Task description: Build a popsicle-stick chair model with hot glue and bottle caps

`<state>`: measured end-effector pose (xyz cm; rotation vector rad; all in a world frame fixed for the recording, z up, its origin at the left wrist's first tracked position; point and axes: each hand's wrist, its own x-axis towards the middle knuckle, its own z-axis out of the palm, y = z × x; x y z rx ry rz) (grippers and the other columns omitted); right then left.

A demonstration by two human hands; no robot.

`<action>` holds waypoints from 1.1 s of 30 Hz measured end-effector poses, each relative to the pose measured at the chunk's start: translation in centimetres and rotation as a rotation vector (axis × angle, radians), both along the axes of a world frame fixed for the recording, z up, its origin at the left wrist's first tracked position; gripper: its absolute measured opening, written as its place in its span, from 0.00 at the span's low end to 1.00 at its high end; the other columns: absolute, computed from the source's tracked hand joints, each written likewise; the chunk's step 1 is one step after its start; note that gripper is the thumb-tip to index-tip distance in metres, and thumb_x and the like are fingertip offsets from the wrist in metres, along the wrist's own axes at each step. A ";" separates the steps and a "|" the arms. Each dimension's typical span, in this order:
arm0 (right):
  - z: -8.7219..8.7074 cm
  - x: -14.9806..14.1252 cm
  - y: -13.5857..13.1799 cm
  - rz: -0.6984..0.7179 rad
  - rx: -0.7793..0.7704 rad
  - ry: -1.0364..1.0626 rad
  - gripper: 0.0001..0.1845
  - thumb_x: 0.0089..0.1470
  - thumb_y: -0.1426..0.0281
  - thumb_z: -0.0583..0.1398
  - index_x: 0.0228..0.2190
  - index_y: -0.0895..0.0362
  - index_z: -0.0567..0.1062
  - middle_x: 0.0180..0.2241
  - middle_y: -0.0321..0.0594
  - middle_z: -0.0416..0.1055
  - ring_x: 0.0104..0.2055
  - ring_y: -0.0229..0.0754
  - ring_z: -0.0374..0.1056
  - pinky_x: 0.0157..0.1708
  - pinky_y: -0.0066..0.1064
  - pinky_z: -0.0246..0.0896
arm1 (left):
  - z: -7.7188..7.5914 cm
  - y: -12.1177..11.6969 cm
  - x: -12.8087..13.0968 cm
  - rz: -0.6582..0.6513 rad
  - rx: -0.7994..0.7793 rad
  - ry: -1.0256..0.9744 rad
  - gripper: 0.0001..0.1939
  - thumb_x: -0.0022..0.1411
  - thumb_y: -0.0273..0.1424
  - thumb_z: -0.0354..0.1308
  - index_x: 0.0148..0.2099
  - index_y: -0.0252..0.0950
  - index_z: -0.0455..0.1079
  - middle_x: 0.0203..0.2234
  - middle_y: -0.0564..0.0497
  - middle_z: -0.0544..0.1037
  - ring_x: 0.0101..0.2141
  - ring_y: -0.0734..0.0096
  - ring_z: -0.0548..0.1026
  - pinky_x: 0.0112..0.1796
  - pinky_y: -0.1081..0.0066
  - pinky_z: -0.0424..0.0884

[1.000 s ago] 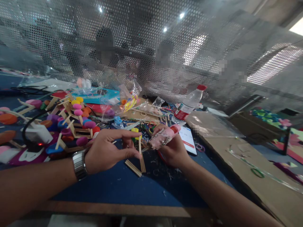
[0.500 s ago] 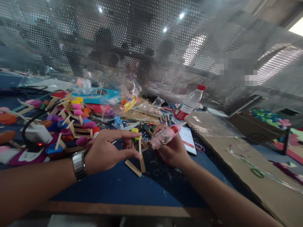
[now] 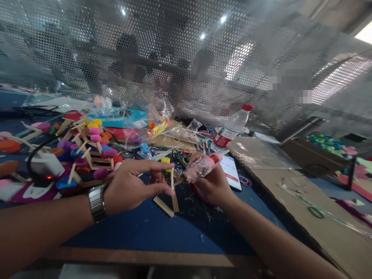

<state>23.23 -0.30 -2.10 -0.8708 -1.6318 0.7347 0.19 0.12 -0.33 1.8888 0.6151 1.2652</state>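
My left hand (image 3: 132, 186) pinches a short wooden stick (image 3: 172, 179) upright between thumb and forefinger. A pink hot glue gun (image 3: 200, 168) with a crusted, glue-covered front is gripped in my right hand (image 3: 212, 186). Its nozzle points left and lies close beside the stick; whether they touch I cannot tell. Below my hands, several more wooden sticks (image 3: 164, 206) rest side by side on the blue tabletop (image 3: 139, 234).
Coloured caps and wooden stick pieces (image 3: 87, 149) crowd the left, around a white plug adapter (image 3: 48, 164) with a red light. A phone (image 3: 231, 174) and a plastic bottle (image 3: 232, 128) stand beyond my right hand. Cardboard (image 3: 305, 205) covers the right side; a perforated screen (image 3: 180, 50) rises behind.
Hardly anything differs. The glue gun has shifted very slightly in my right hand, while my left hand and the stick hold the same place.
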 end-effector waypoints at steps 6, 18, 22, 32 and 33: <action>0.2 -0.2 -0.1 -0.009 -0.038 0.003 0.14 0.48 0.62 0.68 0.32 0.53 0.70 0.30 0.37 0.67 0.30 0.42 0.64 0.32 0.36 0.62 | -0.2 0.1 -0.1 0.011 0.022 0.001 0.19 0.49 0.31 0.75 0.45 0.37 0.82 0.22 0.52 0.83 0.24 0.73 0.78 0.29 0.76 0.75; 0.0 0.0 0.0 -0.017 -0.046 0.002 0.12 0.48 0.65 0.67 0.32 0.53 0.71 0.30 0.37 0.68 0.30 0.41 0.65 0.32 0.36 0.64 | -0.3 0.1 0.0 0.006 0.037 -0.006 0.20 0.49 0.31 0.75 0.46 0.38 0.82 0.22 0.53 0.82 0.23 0.75 0.76 0.28 0.78 0.74; 0.1 0.0 0.0 -0.026 -0.052 -0.006 0.13 0.48 0.63 0.67 0.32 0.53 0.71 0.30 0.38 0.68 0.29 0.42 0.65 0.32 0.36 0.64 | -0.2 0.1 -0.1 0.006 0.044 -0.001 0.20 0.49 0.32 0.75 0.46 0.38 0.82 0.22 0.52 0.82 0.23 0.74 0.76 0.28 0.77 0.75; -0.1 0.0 0.0 -0.038 -0.040 0.005 0.12 0.48 0.64 0.68 0.31 0.53 0.71 0.30 0.37 0.67 0.30 0.42 0.65 0.33 0.36 0.64 | -0.3 0.1 -0.1 -0.006 0.050 -0.005 0.20 0.50 0.31 0.74 0.47 0.39 0.81 0.22 0.53 0.83 0.23 0.76 0.77 0.29 0.80 0.74; -0.1 0.1 0.0 -0.042 -0.040 0.002 0.12 0.48 0.63 0.67 0.32 0.53 0.71 0.30 0.37 0.68 0.30 0.42 0.65 0.34 0.36 0.64 | -0.2 0.1 -0.1 -0.007 0.050 -0.004 0.20 0.50 0.31 0.74 0.47 0.39 0.81 0.22 0.54 0.83 0.23 0.76 0.77 0.29 0.80 0.74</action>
